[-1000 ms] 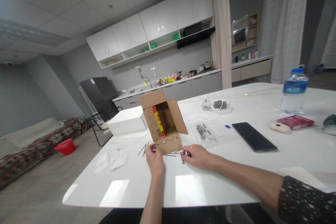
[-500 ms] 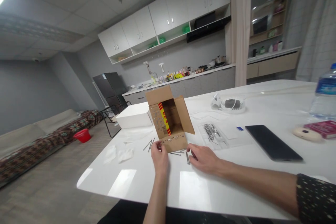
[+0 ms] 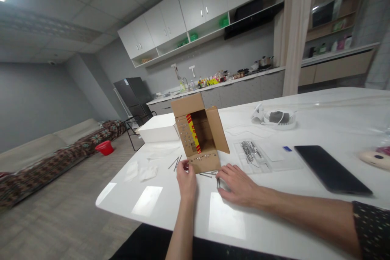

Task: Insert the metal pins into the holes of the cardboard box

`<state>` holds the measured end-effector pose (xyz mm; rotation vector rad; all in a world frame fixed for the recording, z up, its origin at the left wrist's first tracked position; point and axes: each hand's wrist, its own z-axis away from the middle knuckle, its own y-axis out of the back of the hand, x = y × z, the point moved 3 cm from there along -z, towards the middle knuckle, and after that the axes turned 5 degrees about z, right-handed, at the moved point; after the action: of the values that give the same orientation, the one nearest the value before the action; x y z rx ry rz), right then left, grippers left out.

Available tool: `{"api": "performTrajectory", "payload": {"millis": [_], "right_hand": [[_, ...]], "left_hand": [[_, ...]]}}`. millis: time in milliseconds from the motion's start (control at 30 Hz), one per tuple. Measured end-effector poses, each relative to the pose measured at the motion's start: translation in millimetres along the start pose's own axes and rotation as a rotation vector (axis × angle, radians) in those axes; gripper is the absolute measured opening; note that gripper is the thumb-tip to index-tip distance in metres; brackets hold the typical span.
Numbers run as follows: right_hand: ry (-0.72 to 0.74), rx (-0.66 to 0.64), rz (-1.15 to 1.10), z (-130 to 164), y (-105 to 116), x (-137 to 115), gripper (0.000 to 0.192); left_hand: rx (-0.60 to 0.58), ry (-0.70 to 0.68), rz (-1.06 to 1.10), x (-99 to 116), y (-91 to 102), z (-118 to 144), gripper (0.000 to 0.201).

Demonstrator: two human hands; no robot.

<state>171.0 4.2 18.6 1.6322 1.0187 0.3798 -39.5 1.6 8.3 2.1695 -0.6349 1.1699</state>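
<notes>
An open cardboard box (image 3: 210, 130) stands on the white table (image 3: 304, 130), with a red and yellow strip inside. Rows of small nail heads stud its left wall and its front flap (image 3: 204, 162). My left hand (image 3: 186, 179) pinches the left corner of that flap with thumb and fingertips. My right hand (image 3: 239, 185) lies palm down on the table just right of the flap. Its fingertips touch a loose nail (image 3: 218, 181). More loose nails (image 3: 175, 163) lie to the left of the box.
A clear plastic bag of nails (image 3: 252, 151) lies right of the box, a dark phone (image 3: 332, 169) beyond it. A white box (image 3: 158, 130) sits behind the cardboard box, crumpled wrappers (image 3: 143, 172) to the left, and a coiled white cable (image 3: 276, 117) further back.
The view has swung left and down, so the water bottle and red booklet left the frame. Both hands stay at the box's front flap, the right one still by the loose nail.
</notes>
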Motion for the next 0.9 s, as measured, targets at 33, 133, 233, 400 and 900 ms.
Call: {"api": "performTrajectory", "payload": {"millis": [33,133,233,400,900], "right_hand": [[0.003,-0.004,0.002,-0.2,0.4,-0.3,0.024],[0.004,-0.006,-0.007,-0.6,0.7,-0.8,0.023],[-0.009,-0.007,-0.027,-1.2,-0.5,-0.1,0.023],[0.003,-0.031,-0.062,-2.0,-0.9,-1.3,0.026],[-0.028,0.073,-0.138,-4.1,-3.3,-1.9,0.018]], "left_hand": [[0.002,-0.001,0.000,0.4,0.3,0.3,0.016],[0.008,-0.004,0.003,1.9,1.0,1.1,0.017],[0.007,-0.009,-0.003,2.4,1.0,1.5,0.016],[-0.008,-0.044,-0.012,0.3,-0.4,1.9,0.016],[-0.200,-0.266,-0.392,20.9,-13.8,12.0,0.022]]}}
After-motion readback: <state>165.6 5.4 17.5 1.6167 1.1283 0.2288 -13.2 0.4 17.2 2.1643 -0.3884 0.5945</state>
